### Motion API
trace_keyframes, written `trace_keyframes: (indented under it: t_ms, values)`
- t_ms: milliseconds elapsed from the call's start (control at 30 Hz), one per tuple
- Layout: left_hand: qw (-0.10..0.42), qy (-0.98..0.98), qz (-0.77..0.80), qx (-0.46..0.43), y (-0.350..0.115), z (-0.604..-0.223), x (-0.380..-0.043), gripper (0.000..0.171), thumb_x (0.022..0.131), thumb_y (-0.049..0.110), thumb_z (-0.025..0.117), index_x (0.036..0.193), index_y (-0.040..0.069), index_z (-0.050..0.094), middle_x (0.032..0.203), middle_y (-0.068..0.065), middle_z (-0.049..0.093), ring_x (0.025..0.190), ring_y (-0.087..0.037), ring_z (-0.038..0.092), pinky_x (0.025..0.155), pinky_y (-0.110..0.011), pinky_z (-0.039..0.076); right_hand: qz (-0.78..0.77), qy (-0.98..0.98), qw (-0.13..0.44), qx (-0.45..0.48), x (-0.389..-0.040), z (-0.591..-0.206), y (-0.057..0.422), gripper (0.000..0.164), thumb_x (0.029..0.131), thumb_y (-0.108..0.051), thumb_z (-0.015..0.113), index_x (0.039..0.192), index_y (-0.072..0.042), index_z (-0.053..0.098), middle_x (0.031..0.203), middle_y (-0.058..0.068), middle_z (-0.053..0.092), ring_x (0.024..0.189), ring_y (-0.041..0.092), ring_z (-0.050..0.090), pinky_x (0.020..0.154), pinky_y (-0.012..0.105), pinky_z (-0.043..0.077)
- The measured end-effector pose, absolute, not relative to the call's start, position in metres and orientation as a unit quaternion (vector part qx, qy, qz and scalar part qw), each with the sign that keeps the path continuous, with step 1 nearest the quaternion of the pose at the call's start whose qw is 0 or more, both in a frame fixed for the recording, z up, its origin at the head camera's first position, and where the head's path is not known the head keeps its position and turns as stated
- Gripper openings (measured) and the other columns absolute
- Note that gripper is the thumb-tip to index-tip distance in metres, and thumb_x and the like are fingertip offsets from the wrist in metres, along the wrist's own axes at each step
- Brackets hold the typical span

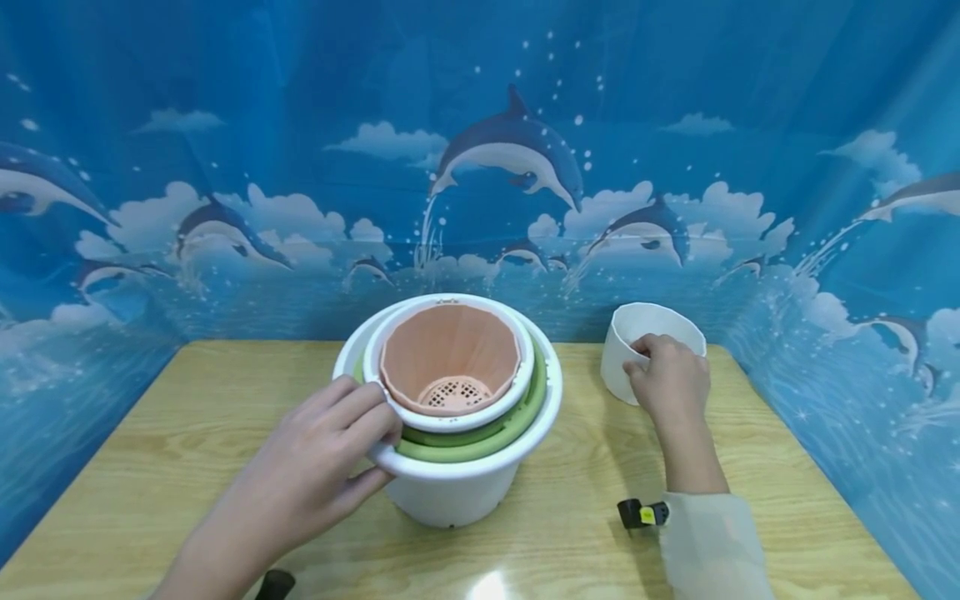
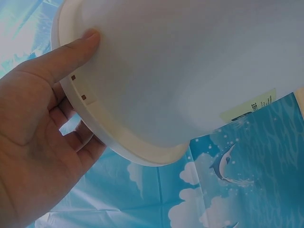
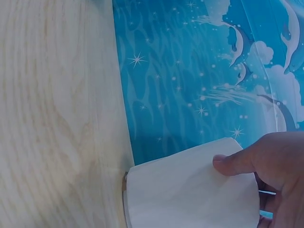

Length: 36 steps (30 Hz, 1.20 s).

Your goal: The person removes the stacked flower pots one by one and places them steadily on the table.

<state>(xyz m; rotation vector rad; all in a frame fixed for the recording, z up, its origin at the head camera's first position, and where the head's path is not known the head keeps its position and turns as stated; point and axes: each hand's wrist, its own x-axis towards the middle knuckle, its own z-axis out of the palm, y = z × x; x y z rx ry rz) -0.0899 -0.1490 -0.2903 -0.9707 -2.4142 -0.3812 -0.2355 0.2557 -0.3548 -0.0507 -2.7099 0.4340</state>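
In the head view a large white flowerpot (image 1: 442, 492) stands mid-table with smaller pots nested in it: a green pot (image 1: 457, 452), a white one (image 1: 420, 418) and a terracotta-coloured one (image 1: 423, 350) with a perforated bottom. My left hand (image 1: 322, 450) grips the large pot's rim, its thumb (image 2: 78, 54) on the outer wall below the rim and fingers over the top. Toward the back right a small white pot (image 1: 618, 371) stands on its own. My right hand (image 1: 671, 379) pinches its near rim, with the thumb (image 3: 232, 164) outside and fingers inside.
The wooden table (image 1: 247, 400) carries the pots. A blue curtain (image 1: 337, 75) with dolphins hangs close behind the table and along both sides. Black wrist-camera parts (image 1: 641, 513) stick out beside the right sleeve (image 1: 712, 533).
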Motion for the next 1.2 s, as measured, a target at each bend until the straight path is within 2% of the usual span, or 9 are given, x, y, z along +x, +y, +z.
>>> trace_keyframes:
  t_ms: [567,667,767,867,1033,1200]
  values:
    - [0.251,-0.889,-0.141,-0.356,-0.149,-0.29,-0.09,0.036,0.075,0.028,0.087,0.091,0.024,0.055,0.094,0.015,0.052,0.092,-0.008,0.049,0.073,-0.031,0.049,0.142,-0.966,0.213,-0.037,-0.24,-0.358,0.262,0.025,0.089,-0.021,0.072,0.11,-0.006,0.072,0.104,0.021,0.069,0.098,0.046,0.06,0.094,0.071,0.036]
    - [0.247,-0.891,-0.141,-0.354,-0.149,-0.29,-0.09,0.036,0.074,0.028,0.087,0.092,0.024,0.055,0.094,0.015,0.052,0.092,-0.008,0.049,0.073,-0.031,0.049,0.145,-0.965,0.217,-0.033,-0.238,-0.356,0.26,0.03,0.091,-0.025,0.069,0.115,-0.007,0.069,0.108,0.02,0.068,0.101,0.045,0.058,0.092,0.069,0.037]
    - [0.237,-0.897,-0.135,-0.347,-0.149,-0.29,-0.088,0.037,0.075,0.029,0.087,0.093,0.026,0.056,0.096,0.016,0.052,0.093,-0.007,0.048,0.073,-0.03,0.05,0.156,-0.956,0.248,-0.013,-0.233,-0.351,0.254,0.033,0.091,-0.026,0.068,0.12,-0.009,0.066,0.113,0.017,0.065,0.104,0.042,0.055,0.091,0.064,0.04]
    - [0.228,-0.903,-0.13,-0.341,-0.149,-0.289,-0.087,0.037,0.074,0.03,0.088,0.094,0.027,0.057,0.097,0.017,0.052,0.094,-0.006,0.048,0.073,-0.03,0.05,0.201,-0.93,0.305,0.04,-0.226,-0.341,0.242,0.031,0.091,-0.022,0.071,0.118,-0.008,0.067,0.115,0.016,0.065,0.107,0.039,0.055,0.094,0.059,0.041]
    - [0.227,-0.904,-0.13,-0.339,-0.148,-0.289,-0.087,0.037,0.074,0.031,0.088,0.094,0.027,0.057,0.097,0.017,0.053,0.094,-0.006,0.048,0.074,-0.029,0.051,0.302,-0.851,0.386,0.189,-0.205,-0.316,0.21,0.026,0.088,-0.017,0.076,0.11,-0.006,0.072,0.11,0.012,0.069,0.107,0.032,0.06,0.094,0.052,0.044]
    - [0.237,-0.898,-0.134,-0.345,-0.148,-0.288,-0.088,0.037,0.075,0.03,0.088,0.093,0.026,0.056,0.096,0.016,0.052,0.092,-0.007,0.048,0.073,-0.03,0.05,0.345,-0.784,0.404,0.323,-0.18,-0.298,0.174,0.033,0.092,-0.038,0.069,0.107,-0.009,0.074,0.107,0.006,0.071,0.104,0.027,0.06,0.092,0.042,0.044]
